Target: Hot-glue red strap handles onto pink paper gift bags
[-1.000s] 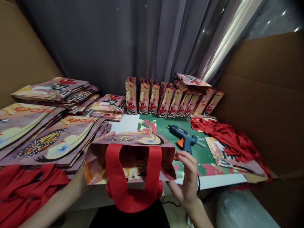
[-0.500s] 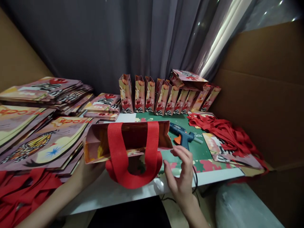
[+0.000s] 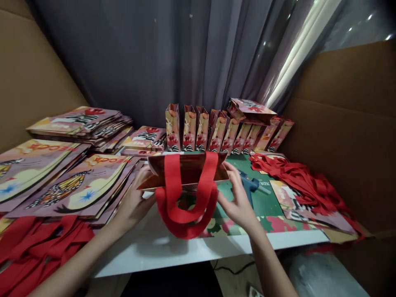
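Note:
A paper gift bag (image 3: 193,177) with two red ribbon handles (image 3: 173,181) is held above the table, its open mouth facing me. My left hand (image 3: 140,202) grips its left side. My right hand (image 3: 236,192) closes on the right side, thumb toward me and fingers behind the edge. Both handles hang down over the near side in loops. Just beyond my right hand lies a blue glue gun (image 3: 254,185), partly covered by that hand, on a green printed sheet (image 3: 262,206).
Flat printed bags (image 3: 62,185) lie stacked at the left, with red ribbons (image 3: 46,247) in front. Upright small bags (image 3: 189,130) line the back by the grey curtain (image 3: 139,53). More red ribbons (image 3: 303,177) lie at the right beside a cardboard wall (image 3: 343,123).
My right hand has gone from open beside the bag to gripping its right side. The bag's mouth is narrower and its sides are pressed inward. The view has shifted slightly.

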`<state>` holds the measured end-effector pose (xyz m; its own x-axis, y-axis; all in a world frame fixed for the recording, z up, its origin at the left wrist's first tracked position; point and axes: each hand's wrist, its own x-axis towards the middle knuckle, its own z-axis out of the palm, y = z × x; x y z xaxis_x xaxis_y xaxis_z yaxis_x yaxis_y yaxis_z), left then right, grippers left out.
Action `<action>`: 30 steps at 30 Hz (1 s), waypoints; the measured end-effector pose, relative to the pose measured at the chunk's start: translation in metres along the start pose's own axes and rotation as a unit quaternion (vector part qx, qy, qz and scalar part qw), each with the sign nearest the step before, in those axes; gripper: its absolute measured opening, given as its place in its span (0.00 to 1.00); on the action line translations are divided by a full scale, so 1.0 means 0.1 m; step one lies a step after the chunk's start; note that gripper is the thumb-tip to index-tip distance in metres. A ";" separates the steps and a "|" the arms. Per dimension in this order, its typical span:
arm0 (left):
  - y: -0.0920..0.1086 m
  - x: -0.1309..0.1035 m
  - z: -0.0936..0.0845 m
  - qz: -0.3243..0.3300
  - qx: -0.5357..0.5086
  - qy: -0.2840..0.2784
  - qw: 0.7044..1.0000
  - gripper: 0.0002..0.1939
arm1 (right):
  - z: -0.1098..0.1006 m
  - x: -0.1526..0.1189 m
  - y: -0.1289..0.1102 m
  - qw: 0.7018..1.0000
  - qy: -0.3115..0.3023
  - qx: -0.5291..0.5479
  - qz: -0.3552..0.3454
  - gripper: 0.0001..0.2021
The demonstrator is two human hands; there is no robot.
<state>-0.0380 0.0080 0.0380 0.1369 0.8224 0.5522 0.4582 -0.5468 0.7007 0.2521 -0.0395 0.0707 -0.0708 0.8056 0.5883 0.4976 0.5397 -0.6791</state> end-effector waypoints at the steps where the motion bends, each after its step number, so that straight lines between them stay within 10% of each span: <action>1: 0.00 0.01 0.00 0.012 -0.020 -0.015 1.000 0.18 | 0.04 0.00 0.07 0.999 -0.024 0.035 0.016 0.18; 10: 0.27 0.48 0.12 -0.129 -0.245 0.115 0.954 0.28 | 0.40 0.51 0.25 0.961 0.064 0.257 0.076 0.09; 15: 0.13 0.84 0.17 -0.290 -0.387 0.022 0.875 0.27 | 0.56 0.83 0.35 0.910 -0.008 0.363 0.201 0.19; 19: -0.10 0.86 0.20 -0.341 -0.456 0.092 0.817 0.26 | 0.64 0.74 0.43 0.834 -0.150 0.422 0.321 0.21; 22: -0.16 0.79 0.19 -0.356 -0.458 0.103 0.808 0.25 | 0.70 0.65 0.49 0.843 -0.147 0.406 0.321 0.21; 30: -0.04 0.66 0.08 -0.394 -0.358 -0.144 0.834 0.30 | 0.66 0.66 0.57 0.848 0.024 0.423 0.319 0.21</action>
<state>-0.0237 0.0660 0.0682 0.2937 0.9179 -0.2668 -0.1211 0.3126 0.9421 0.2189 0.0605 0.0422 0.0258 0.9996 -0.0137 -0.3774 -0.0030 -0.9260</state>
